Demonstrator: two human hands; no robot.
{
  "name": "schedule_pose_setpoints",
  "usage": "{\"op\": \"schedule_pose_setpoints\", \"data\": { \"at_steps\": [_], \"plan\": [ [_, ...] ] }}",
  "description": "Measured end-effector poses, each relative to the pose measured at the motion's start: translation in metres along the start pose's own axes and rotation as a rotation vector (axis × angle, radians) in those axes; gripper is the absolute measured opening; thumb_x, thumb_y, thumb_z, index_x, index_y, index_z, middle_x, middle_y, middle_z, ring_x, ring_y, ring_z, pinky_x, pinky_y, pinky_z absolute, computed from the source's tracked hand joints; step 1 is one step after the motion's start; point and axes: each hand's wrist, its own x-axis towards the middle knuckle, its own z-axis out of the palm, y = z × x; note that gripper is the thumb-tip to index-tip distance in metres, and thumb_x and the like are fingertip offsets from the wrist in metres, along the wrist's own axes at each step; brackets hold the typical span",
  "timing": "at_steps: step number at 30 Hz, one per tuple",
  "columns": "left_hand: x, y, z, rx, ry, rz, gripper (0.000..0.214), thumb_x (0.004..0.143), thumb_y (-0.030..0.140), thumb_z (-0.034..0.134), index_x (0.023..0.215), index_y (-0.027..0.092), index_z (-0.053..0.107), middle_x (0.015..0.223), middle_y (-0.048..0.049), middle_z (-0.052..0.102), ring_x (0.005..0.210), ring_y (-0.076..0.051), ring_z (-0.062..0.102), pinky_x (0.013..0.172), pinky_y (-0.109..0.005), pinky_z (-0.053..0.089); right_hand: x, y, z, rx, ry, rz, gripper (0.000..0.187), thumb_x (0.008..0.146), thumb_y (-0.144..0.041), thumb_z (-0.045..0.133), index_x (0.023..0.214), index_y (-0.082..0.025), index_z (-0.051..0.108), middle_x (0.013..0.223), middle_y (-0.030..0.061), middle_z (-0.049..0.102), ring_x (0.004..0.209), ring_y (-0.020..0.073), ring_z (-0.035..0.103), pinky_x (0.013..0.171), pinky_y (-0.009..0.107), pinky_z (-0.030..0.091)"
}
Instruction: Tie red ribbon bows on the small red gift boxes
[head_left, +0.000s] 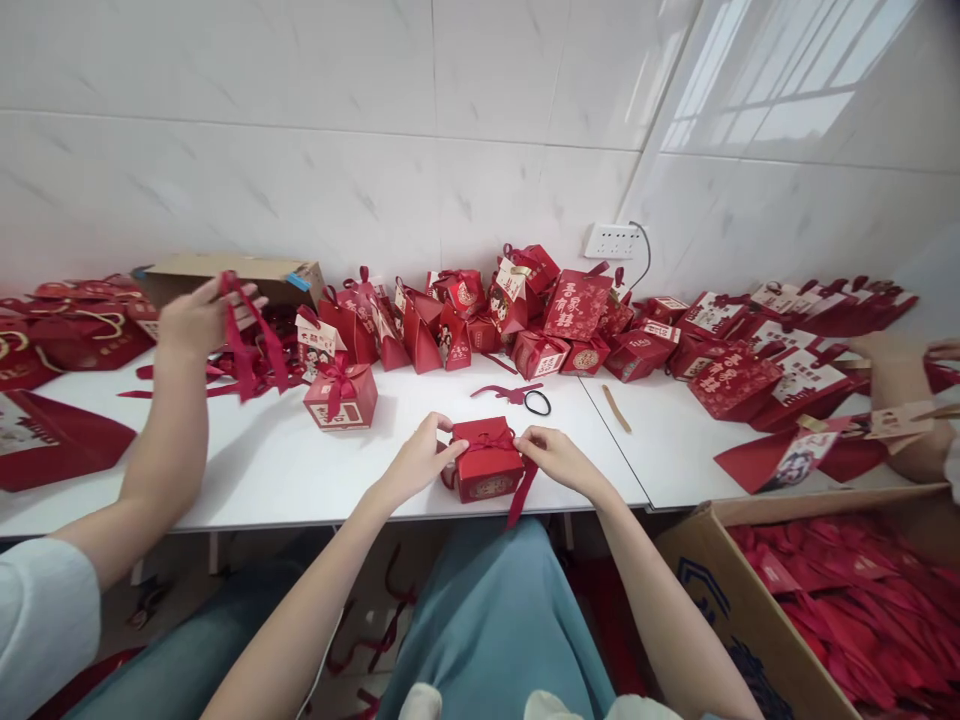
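A small red gift box (486, 468) with a dark red ribbon bow on top sits at the near edge of the white table (285, 470). My left hand (416, 462) grips its left side with curled fingers. My right hand (553, 455) pinches the ribbon (523, 487) at the box's right side; one ribbon tail hangs over the table edge. A finished red box with a bow (341, 395) stands to the left, farther back.
A co-worker's hand (196, 318) at the left lifts red ribbons. Many red gift boxes (525, 310) line the wall, beside a cardboard box (247, 275). A black hair tie (537, 402) lies behind my box. A carton of flat red boxes (847, 600) stands at lower right. Another person's arm (900, 390) rests at far right.
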Motion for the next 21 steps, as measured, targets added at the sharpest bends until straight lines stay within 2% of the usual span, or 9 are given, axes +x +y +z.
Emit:
{"op": "schedule_pose_setpoints", "data": {
  "at_steps": [3, 5, 10, 16, 21],
  "plan": [
    [-0.001, -0.003, 0.001, -0.054, -0.016, -0.027, 0.026, 0.079, 0.045, 0.053, 0.088, 0.021, 0.047, 0.070, 0.0028, 0.056, 0.064, -0.016, 0.055, 0.061, -0.027, 0.041, -0.005, 0.003, 0.002, 0.098, -0.044, 0.005, 0.031, 0.079, -0.044, 0.046, 0.065, -0.018, 0.056, 0.060, -0.0014, 0.057, 0.058, 0.0129, 0.050, 0.059, 0.026, 0.038],
    [-0.002, -0.002, 0.000, -0.059, -0.032, -0.032, 0.026, 0.078, 0.046, 0.053, 0.080, 0.021, 0.050, 0.065, 0.0034, 0.054, 0.063, -0.015, 0.052, 0.060, -0.026, 0.038, -0.008, 0.004, 0.003, 0.157, -0.058, 0.011, 0.032, 0.078, -0.045, 0.047, 0.064, -0.018, 0.055, 0.058, -0.0017, 0.056, 0.056, 0.0127, 0.049, 0.059, 0.026, 0.039],
    [-0.003, 0.007, -0.007, -0.122, -0.106, -0.042, 0.032, 0.074, 0.047, 0.058, 0.061, 0.019, 0.051, 0.062, 0.0017, 0.055, 0.062, -0.015, 0.048, 0.060, -0.026, 0.035, -0.010, 0.002, -0.001, 0.274, -0.071, 0.044, 0.033, 0.076, -0.048, 0.052, 0.064, -0.018, 0.055, 0.056, -0.0009, 0.058, 0.057, 0.0142, 0.054, 0.062, 0.027, 0.042],
    [-0.006, 0.009, -0.010, -0.277, -0.190, -0.080, 0.038, 0.074, 0.051, 0.056, 0.058, 0.018, 0.047, 0.059, 0.0029, 0.051, 0.058, -0.012, 0.045, 0.056, -0.023, 0.034, -0.009, 0.002, 0.001, 0.422, -0.123, 0.092, 0.030, 0.074, -0.046, 0.053, 0.065, -0.018, 0.054, 0.059, -0.0009, 0.059, 0.057, 0.0135, 0.058, 0.064, 0.028, 0.046],
    [-0.008, 0.003, -0.001, -0.403, -0.220, -0.155, 0.043, 0.070, 0.056, 0.058, 0.057, 0.018, 0.045, 0.056, 0.0036, 0.049, 0.052, -0.009, 0.041, 0.048, -0.021, 0.029, -0.007, 0.009, 0.009, 0.518, -0.158, 0.160, 0.027, 0.074, -0.041, 0.052, 0.061, -0.018, 0.050, 0.054, -0.0014, 0.057, 0.052, 0.0121, 0.056, 0.058, 0.027, 0.046]
  ]
}}
